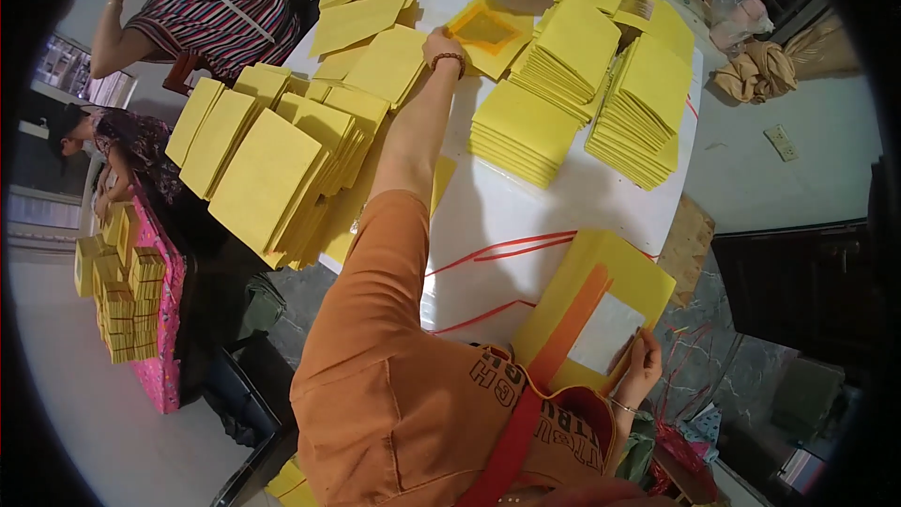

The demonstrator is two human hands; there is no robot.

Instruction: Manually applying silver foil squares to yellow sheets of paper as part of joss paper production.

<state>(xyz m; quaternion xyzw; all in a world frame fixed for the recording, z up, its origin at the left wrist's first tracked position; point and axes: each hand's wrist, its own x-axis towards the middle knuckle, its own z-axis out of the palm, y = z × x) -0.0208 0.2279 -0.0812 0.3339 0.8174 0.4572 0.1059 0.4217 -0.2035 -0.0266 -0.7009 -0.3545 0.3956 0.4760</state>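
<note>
Yellow sheet with orange frame (483, 30) on far part of white table (488, 211), among yellow stacks (542, 127); left hand (443, 43) at its left corner, fingers bent, cannot tell if pinching; yellow piece with orange strip (603, 333) at near side, right hand (642, 368) curled at its right edge, closure unclear; red straps (511, 249) beside; striped-top person (225, 14) beyond, left
</note>
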